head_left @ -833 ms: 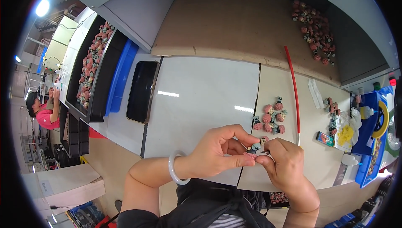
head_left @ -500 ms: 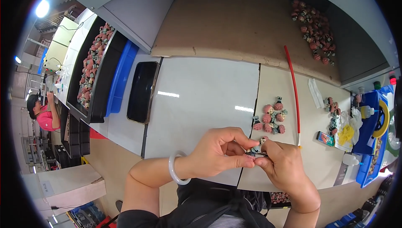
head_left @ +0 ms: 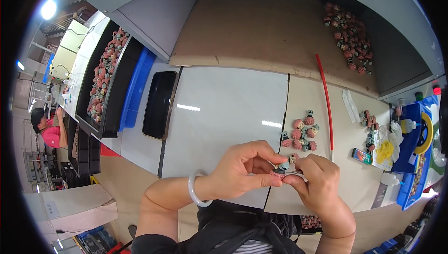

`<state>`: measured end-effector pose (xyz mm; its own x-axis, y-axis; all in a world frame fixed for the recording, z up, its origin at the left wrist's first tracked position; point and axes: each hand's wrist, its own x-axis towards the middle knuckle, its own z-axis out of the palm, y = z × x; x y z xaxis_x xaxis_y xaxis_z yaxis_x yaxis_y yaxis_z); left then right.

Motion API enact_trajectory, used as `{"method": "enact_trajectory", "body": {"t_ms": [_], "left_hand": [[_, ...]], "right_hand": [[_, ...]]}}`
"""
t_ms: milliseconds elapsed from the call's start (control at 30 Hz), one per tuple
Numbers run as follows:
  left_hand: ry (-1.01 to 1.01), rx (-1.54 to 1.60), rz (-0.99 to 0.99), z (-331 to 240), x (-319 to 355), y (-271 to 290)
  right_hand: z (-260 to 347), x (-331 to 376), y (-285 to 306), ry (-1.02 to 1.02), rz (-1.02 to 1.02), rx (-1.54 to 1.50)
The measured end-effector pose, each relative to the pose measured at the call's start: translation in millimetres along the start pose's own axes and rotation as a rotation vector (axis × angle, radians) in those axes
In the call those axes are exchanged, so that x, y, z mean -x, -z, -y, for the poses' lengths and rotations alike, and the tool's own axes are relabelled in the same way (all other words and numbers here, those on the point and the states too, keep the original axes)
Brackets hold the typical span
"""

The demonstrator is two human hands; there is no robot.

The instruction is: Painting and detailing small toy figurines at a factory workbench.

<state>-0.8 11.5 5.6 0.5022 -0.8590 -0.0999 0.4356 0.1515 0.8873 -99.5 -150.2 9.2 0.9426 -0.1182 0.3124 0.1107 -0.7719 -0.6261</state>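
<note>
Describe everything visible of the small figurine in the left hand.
The figurine has a bumpy pink part, a dark middle and a pale blue-grey part, and looks like painted, moulded material. It is held with the pink part nearest the wearer, over the tabletop, pinched in the left hand between thumb and fingers. The right hand is close beside it; whether it touches is unclear. Finer detail is too small to make out.

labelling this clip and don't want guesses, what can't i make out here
Head view: part of the held figurine, covered by the left hand; its fine details are too small.
Head view: whatever is inside the right hand, hidden by its curled grip.
Head view: how many lower figurines there are; the tabletop partly hides them.
</note>
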Motion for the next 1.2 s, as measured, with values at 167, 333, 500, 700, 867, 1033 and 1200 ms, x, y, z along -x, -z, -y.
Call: {"method": "enact_trajectory", "body": {"t_ms": [167,333,500,700,867,1033,1200], "left_hand": [[0.003,-0.014,0.013,-1.8,0.5,-0.3],[0.03,-0.013,0.011,-2.9,0.5,-0.4],[0.043,-0.024,0.009,-3.4,0.6,-0.6],[0.058,-0.016,-0.001,-3.8,0.9,-0.4],[0.053,-0.023,0.004,-3.7,0.5,0.1],[0.074,-0.027,-0.003,-4.5,1.1,-0.5],[0.062,-0.005,-0.006,-3.2,1.6,-0.4]], "right_hand": [[-0.5,0.3,-0.9,0.024,0.005,0.018],[0.6,-0.6,-0.1,0.016,0.02,0.006],[-0.2,-0.6,-0.6,0.014,0.019,-0.001],[1.6,-0.4,0.1,-0.008,0.052,-0.012],[0.5,-0.6,0.1,-0.002,0.046,-0.018],[0.4,0.1,-0.3,0.0,0.06,-0.021],[2.8,0.9,2.3,-0.043,0.092,-0.044]]}}
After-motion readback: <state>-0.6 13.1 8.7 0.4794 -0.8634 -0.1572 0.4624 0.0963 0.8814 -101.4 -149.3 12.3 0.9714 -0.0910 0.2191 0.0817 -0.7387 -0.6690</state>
